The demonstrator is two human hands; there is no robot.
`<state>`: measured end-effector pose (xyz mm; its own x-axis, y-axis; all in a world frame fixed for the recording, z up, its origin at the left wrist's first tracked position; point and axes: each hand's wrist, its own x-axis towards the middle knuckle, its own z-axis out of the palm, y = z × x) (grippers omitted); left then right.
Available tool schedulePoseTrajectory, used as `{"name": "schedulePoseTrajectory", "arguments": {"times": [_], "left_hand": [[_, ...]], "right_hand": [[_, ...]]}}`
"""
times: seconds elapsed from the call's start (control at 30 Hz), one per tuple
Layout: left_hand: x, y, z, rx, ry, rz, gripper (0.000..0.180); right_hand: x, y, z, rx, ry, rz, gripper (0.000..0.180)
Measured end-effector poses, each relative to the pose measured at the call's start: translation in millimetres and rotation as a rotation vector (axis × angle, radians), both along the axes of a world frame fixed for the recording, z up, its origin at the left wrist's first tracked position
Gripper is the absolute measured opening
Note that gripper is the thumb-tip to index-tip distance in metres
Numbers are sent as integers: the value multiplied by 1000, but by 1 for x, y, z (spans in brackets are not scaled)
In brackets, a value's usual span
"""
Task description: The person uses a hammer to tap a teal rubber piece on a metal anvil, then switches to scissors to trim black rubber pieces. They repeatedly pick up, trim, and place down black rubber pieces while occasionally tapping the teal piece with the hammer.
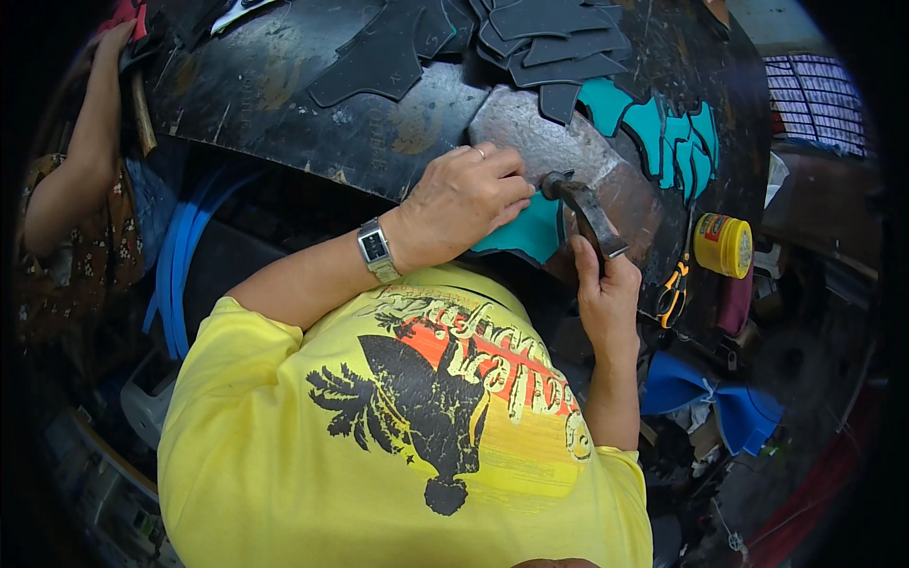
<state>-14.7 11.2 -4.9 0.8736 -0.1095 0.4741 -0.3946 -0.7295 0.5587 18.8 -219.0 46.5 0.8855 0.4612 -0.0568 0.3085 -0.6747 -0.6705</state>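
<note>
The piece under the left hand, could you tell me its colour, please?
Teal piece, pressed by the left hand; head view shows it best.

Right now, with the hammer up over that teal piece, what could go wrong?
1. The left hand pins the teal piece right beside the hammer head; a stray blow could catch its fingertips.
2. The right hand grips low on the handle, so the head might glance off.
3. Scissors and a yellow tin sit close by the swing and might get knocked.
</note>
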Motion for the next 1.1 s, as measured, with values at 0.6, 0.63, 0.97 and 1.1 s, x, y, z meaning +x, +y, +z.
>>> {"name": "schedulePoseTrajectory", "arguments": {"times": [0.6, 0.63, 0.97, 1.1], "left_hand": [[-23, -8, 1, 63, 30, -187, 36], [-23, -8, 1, 55, 32, -185, 36], [-23, -11, 10, -9, 116, -165, 37], [-17, 2, 19, -326, 154, -191, 28]], "right_hand": [[11, 3, 25, 333, -42, -110, 20], [10, 5, 24, 338, -12, -100, 22], [13, 2, 9, 100, 93, 1, 29], [15, -7, 14, 469, 203, -221, 35]]}}
